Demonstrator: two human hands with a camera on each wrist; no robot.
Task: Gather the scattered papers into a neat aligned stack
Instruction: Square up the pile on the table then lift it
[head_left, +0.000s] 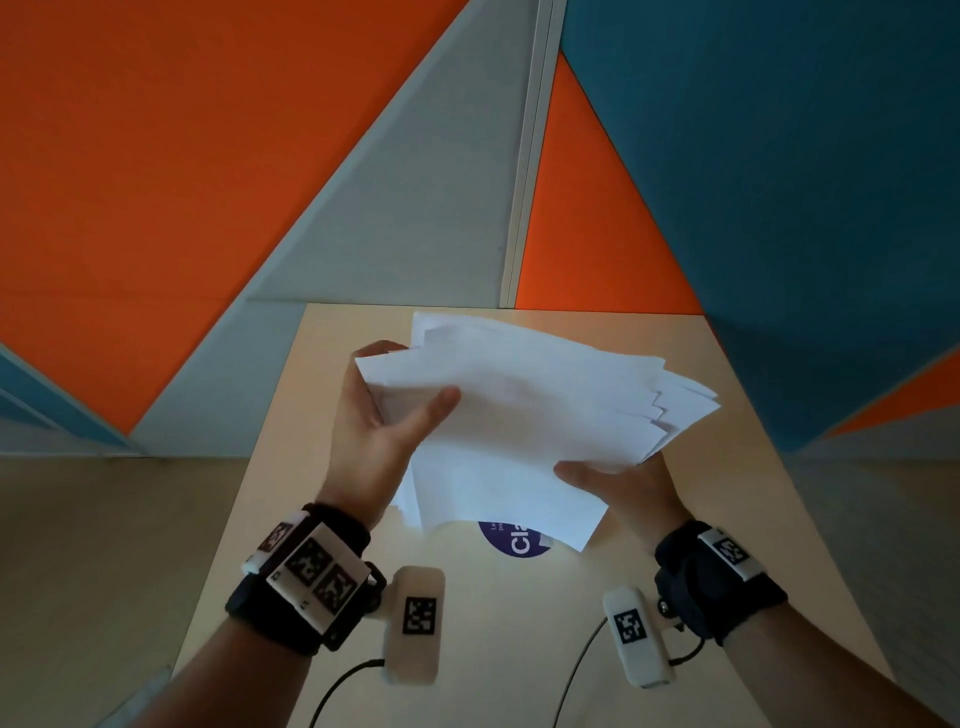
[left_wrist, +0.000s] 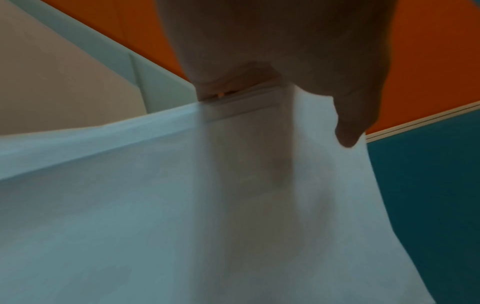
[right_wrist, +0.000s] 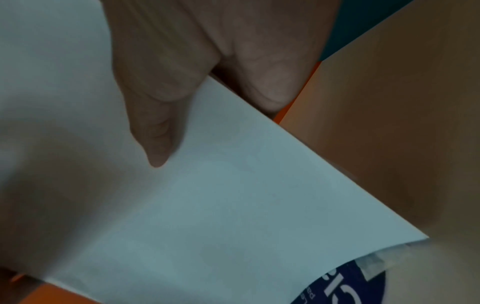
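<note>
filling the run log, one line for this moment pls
left hand: grips papers | right hand: grips papers | papers: lifted, edges fanned | table: purple sticker

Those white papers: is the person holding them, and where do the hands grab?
Yes. Both hands hold the papers above the table. The left hand grips their left edge, thumb on top; the right hand pinches the near right edge.

Head cam: above, facing fwd/down over table (head_left: 519, 623). Wrist cams: v. close, along each thumb; all 3 share papers (head_left: 519, 415), at 12 o'clock.
</note>
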